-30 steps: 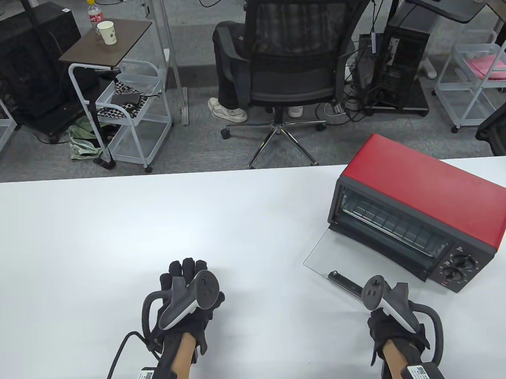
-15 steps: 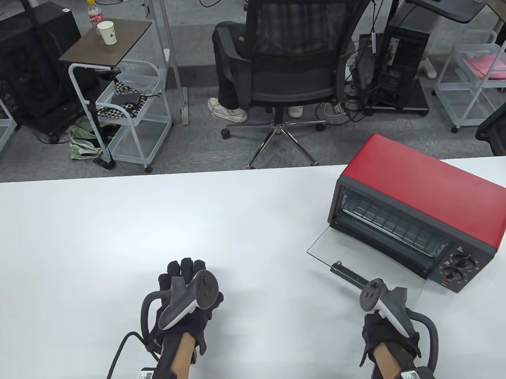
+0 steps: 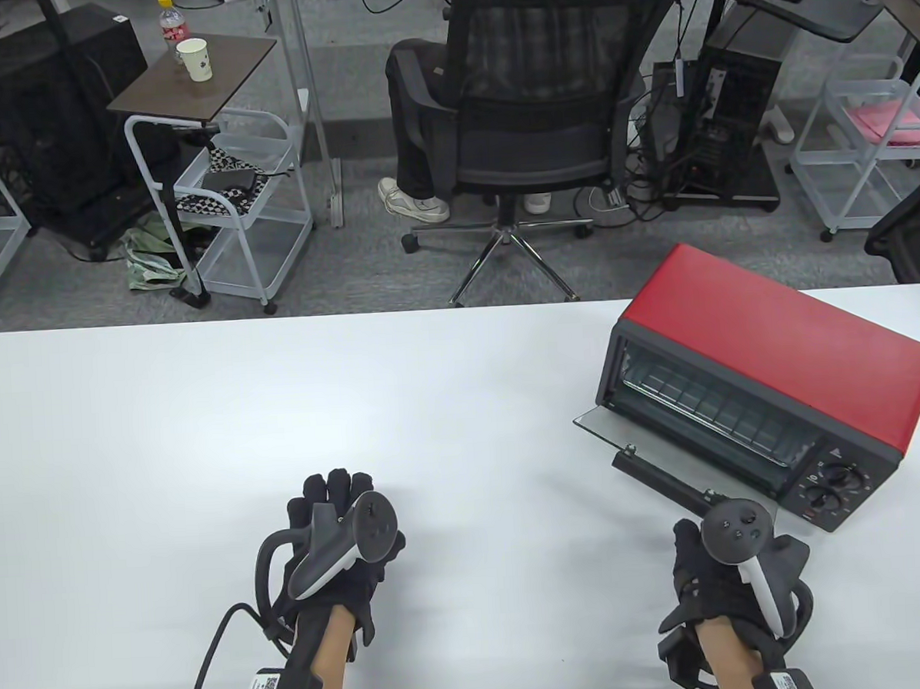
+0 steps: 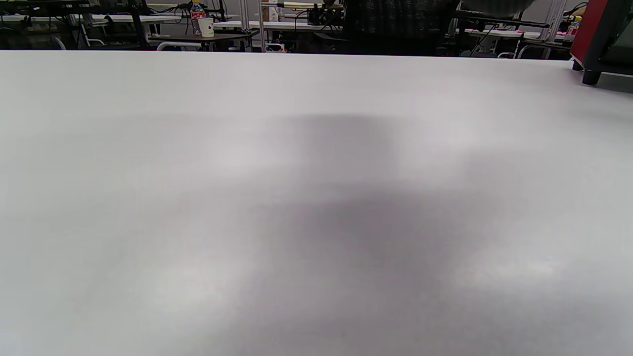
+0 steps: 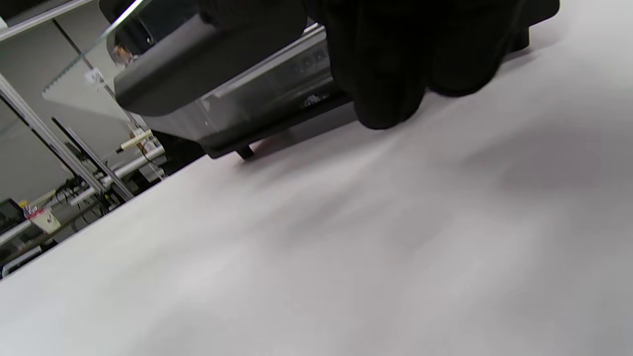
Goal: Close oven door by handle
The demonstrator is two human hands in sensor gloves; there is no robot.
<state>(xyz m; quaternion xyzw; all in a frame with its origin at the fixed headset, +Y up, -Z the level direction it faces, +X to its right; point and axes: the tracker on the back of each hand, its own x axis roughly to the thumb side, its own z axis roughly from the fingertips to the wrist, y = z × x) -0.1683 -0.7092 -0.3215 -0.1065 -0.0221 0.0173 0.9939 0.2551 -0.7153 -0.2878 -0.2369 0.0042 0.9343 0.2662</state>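
A red toaster oven [image 3: 775,336] stands on the white table [image 3: 202,419] at the right. Its glass door [image 3: 599,426] is hinged at the bottom and stands partly raised. My right hand [image 3: 694,555] grips the near end of the black door handle [image 3: 655,474]. In the right wrist view my gloved fingers [image 5: 390,64] wrap over the handle [image 5: 198,54], with the glass door [image 5: 84,84] above it. My left hand [image 3: 337,493] rests on the table at the lower middle and holds nothing. The left wrist view shows only bare table and a corner of the oven [image 4: 601,34].
Two black knobs [image 3: 837,486] sit on the oven's front right, close to my right hand. Behind the table's far edge stand an office chair [image 3: 540,101] and a small cart with a paper cup [image 3: 197,59].
My right hand has swung the door up by its handle, from lying flat on the table to partly raised toward the oven. The left hand has not moved.
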